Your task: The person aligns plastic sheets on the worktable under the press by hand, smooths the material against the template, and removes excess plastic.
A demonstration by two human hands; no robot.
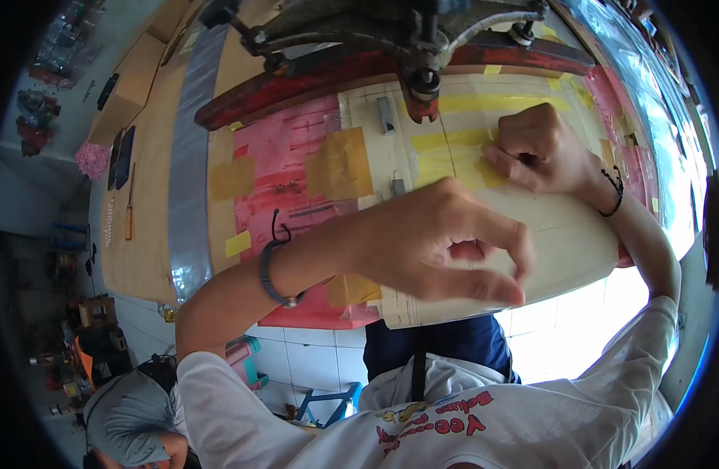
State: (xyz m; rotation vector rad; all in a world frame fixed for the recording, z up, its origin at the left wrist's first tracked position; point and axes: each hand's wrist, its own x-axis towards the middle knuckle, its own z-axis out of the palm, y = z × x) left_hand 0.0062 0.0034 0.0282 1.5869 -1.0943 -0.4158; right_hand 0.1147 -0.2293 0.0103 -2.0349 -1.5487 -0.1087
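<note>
My left hand [461,250], slightly blurred, is raised over the front of a cream-coloured sheet [563,234]. Its thumb and index finger bend towards each other in a pinch, with the other fingers curled in; anything between the tips is too small to make out. My right hand [543,148] is closed into a fist, low over the sheet beside yellow tape [449,160]. Whatever it may hold is hidden by the fingers. Two small grey metal blocks [386,116] lie on the sheet left of my hands. Thin dark lines run across the sheet.
A red bar [320,84] under a dark metal frame [453,19] spans the table's back. Pink taped film [285,160] lies to the left. Farther left are a wooden-handled tool [129,223] and a pink fluffy ball [93,160]. Another person [133,406] is at lower left.
</note>
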